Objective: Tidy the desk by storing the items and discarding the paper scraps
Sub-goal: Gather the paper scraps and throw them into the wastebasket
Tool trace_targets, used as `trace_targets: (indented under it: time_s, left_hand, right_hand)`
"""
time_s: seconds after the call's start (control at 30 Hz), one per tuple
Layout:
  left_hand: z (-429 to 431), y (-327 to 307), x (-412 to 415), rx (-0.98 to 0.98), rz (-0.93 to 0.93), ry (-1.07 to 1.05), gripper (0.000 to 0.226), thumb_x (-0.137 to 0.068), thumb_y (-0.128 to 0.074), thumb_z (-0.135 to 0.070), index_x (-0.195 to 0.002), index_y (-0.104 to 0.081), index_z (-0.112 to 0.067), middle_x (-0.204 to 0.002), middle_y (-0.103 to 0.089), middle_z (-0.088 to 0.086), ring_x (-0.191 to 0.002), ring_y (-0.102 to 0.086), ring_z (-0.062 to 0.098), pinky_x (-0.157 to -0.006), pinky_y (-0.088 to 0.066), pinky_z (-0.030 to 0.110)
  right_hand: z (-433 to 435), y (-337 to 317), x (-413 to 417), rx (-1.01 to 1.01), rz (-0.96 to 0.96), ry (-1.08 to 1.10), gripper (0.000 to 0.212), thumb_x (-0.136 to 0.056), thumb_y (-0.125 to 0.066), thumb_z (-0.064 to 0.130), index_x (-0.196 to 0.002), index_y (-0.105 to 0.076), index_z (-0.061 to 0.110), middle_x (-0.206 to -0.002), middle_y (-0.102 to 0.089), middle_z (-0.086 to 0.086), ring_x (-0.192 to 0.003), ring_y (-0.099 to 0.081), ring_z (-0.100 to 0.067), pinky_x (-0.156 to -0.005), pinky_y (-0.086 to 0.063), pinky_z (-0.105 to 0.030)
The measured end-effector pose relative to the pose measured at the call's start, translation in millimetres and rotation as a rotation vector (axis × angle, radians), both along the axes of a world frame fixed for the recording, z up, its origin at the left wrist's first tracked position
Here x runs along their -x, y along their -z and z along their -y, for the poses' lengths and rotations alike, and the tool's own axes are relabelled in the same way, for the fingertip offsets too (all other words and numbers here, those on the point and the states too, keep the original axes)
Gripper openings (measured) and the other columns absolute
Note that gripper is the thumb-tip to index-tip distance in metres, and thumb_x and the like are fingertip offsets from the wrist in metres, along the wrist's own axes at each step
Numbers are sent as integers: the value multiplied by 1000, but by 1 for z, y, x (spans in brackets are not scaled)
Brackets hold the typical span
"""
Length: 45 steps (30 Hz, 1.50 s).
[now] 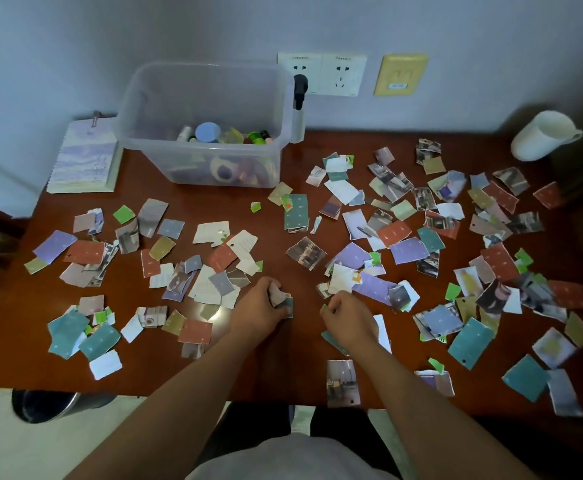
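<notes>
Scraps (373, 285) lying all over desk (272, 237). I am noting left hand (264, 308) clutching small wad (280, 296), right hand (349, 318) pinching green bit (324, 307). Risk: overfilled grip loosening while travelling to bin (40, 405), pieces dropping onto floor (2, 452).

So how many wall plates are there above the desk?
3: a white socket with a black plug, just right of the clear bin; a second white socket beside it; a yellow plate further right. The bin could hide more.
</notes>
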<state>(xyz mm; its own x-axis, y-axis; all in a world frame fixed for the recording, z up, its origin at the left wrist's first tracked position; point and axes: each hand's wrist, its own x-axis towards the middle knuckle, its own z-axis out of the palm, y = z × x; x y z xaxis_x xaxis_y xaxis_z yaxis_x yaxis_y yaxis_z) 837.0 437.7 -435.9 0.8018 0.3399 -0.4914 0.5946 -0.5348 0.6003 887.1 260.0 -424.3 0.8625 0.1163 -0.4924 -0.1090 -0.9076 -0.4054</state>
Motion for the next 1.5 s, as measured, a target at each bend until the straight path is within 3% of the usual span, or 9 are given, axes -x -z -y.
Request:
trace_targets:
  time_s: [0.4,0.57,0.73,0.83,0.93,1.07,1.17,1.37,1.5]
  left_hand:
    - [0,10,-8,-229,-37,214,28,-77,-72,-40,-97,-61,-24,-98,-64,-2,-87,-59,16,-77,-51,31]
    - [13,6,-7,79,-35,72,18,-79,-67,-26,-76,-52,-15,-76,-56,-2,-74,-54,18,-65,-44,32]
    - [35,-8,-16,496,-66,-192,18,-83,-66,-12,-78,-49,-12,-78,-55,6,-69,-54,15,-50,-42,18]
    - [46,-11,-21,631,-101,-252,13,-84,-67,-9,-85,-56,-14,-82,-62,8,-63,-55,12,-47,-40,19]
    - [54,-13,-24,739,-128,-291,8,-90,-58,-9,-98,-59,-12,-80,-66,8,-58,-46,10,-47,-35,19]
    - [61,-17,-23,898,-164,-315,9,-87,-54,-13,-94,-55,-7,-64,-62,3,-50,-44,11,-42,-35,20]
    - [67,-21,-18,1088,-204,-426,10,-88,-40,-8,-82,-48,-9,-60,-53,4,-47,-44,12,-40,-36,20]
    - [75,-30,-10,1346,-148,-440,3,-72,-44,-9,-70,-44,-11,-63,-48,5,-50,-46,14,-43,-38,20]
    - [82,-30,-10,1400,-59,-460,7,-63,-47,-8,-69,-44,-8,-61,-49,6,-49,-46,15,-43,-38,20]
  right_hand:
    - [6,-22,6,-824,-432,696,16,-92,-42,5,-81,-53,9,-68,-57,-13,-42,-36,-12,-36,-26,-17]
    - [22,-21,4,-995,-545,839,31,-93,-39,21,-68,-52,9,-64,-56,-9,-43,-37,-12,-37,-24,-15]
    - [37,-20,0,-840,-397,832,19,-95,-58,25,-79,-61,14,-59,-46,-3,-47,-36,-10,-40,-26,-19]
    - [46,-20,0,-547,-200,771,22,-91,-64,29,-72,-57,20,-69,-54,-2,-60,-50,-13,-56,-39,-24]
    - [59,-16,5,-187,-52,483,18,-90,-63,36,-90,-57,19,-92,-66,-2,-83,-59,-16,-68,-44,-25]
    - [70,-13,11,59,-67,262,54,-87,-67,45,-129,-41,25,-127,-61,1,-111,-62,-23,-75,-49,-30]
    - [70,-9,11,171,-77,156,57,-85,-67,45,-130,-38,26,-130,-60,1,-116,-60,-23,-82,-52,-34]
    - [75,-8,5,190,-39,42,26,-86,-63,50,-99,-59,28,-106,-68,3,-96,-62,-15,-74,-51,-29]
    - [81,-11,2,-240,-155,335,16,-93,-60,37,-97,-57,22,-102,-63,2,-93,-58,-14,-83,-51,-33]
